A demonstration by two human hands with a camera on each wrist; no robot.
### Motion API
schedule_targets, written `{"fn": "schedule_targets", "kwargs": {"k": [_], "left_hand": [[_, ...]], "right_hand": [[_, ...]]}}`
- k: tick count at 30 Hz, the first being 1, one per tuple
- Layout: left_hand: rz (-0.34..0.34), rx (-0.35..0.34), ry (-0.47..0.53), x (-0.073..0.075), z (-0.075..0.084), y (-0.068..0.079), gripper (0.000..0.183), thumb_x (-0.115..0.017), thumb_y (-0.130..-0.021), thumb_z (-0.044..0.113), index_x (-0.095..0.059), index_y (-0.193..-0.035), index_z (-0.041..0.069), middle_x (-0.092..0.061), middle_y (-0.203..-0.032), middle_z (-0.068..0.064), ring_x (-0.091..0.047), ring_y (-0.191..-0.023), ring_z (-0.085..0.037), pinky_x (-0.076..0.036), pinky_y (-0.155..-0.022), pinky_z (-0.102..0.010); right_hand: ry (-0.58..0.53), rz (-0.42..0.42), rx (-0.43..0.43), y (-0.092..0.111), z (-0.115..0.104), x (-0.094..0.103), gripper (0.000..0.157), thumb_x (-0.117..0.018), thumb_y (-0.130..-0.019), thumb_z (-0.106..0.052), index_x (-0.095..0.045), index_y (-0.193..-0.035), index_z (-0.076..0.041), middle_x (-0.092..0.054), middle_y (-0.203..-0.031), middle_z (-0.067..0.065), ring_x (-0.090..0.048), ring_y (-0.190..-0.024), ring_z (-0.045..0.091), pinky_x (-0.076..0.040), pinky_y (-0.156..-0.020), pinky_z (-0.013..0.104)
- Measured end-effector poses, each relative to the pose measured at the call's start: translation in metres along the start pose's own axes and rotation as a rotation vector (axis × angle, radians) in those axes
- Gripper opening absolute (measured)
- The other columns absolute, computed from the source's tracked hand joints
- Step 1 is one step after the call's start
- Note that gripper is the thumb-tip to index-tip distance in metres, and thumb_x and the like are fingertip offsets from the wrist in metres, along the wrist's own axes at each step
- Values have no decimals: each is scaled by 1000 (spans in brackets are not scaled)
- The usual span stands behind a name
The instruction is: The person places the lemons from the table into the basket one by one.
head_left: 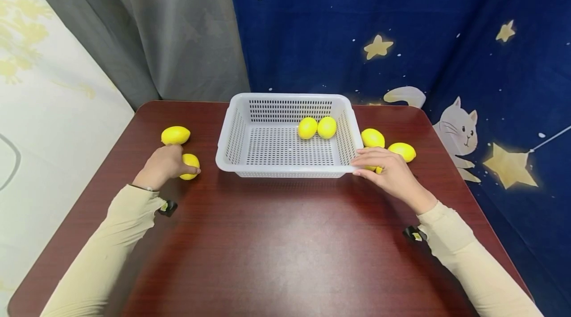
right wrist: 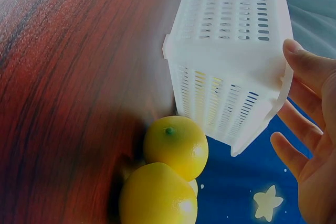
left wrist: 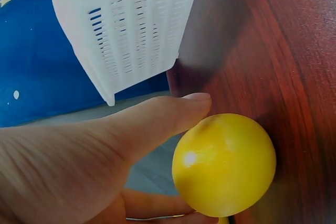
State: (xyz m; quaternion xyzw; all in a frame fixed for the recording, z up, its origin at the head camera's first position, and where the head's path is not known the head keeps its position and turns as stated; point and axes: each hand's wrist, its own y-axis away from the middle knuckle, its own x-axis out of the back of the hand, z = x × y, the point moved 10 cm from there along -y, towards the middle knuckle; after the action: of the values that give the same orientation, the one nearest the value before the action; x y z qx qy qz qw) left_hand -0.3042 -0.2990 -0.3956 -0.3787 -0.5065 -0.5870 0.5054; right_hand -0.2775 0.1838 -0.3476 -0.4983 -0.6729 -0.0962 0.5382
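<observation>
Toward the left of the table in the head view, my left hand [head_left: 164,164] holds a yellow lemon [head_left: 190,162] between thumb and fingers. The left wrist view shows the thumb along one side of this lemon [left wrist: 224,165] and fingers on the other. Just behind it lies a second lemon [head_left: 175,135]. My right hand [head_left: 389,171] grips the front right corner of a white slotted plastic basket [head_left: 290,169], thumb and fingertips at its rim. Two lemons [head_left: 307,128] sit side by side inside the basket, toward its right end.
Right of the basket lie several more lemons [head_left: 402,152], partly covered by the right hand in the head view. The dark red wooden table [head_left: 285,237] runs back to a blue star-patterned curtain [head_left: 312,25] and a grey curtain [head_left: 183,34].
</observation>
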Motion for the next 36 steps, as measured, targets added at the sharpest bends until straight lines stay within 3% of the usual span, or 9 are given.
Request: {"fn": "schedule_targets", "kwargs": {"k": [19,36], "left_hand": [[-61,36,10,-14,-5,-1,44,-78,-76,37,-57,-83,0,-51,-66,-8,-49,-64,-23,-39,-58,-32],[63,-32,44,-4,6,-3,53,-85,-71,22,-55,-102,-9,-57,-79,-17,-52,-72,-31,-44,-65,-40]], "right_hand": [[-15,-6,-10,0,2,-1,36,-86,-74,-21,-78,-109,-19,-76,-113,0,-66,-117,21,-49,-102,45],[-9,1,-1,0,-1,0,36,-87,-74,-21,-78,-108,-19,-76,-113,-1,-66,-117,21,-49,-102,44]]}}
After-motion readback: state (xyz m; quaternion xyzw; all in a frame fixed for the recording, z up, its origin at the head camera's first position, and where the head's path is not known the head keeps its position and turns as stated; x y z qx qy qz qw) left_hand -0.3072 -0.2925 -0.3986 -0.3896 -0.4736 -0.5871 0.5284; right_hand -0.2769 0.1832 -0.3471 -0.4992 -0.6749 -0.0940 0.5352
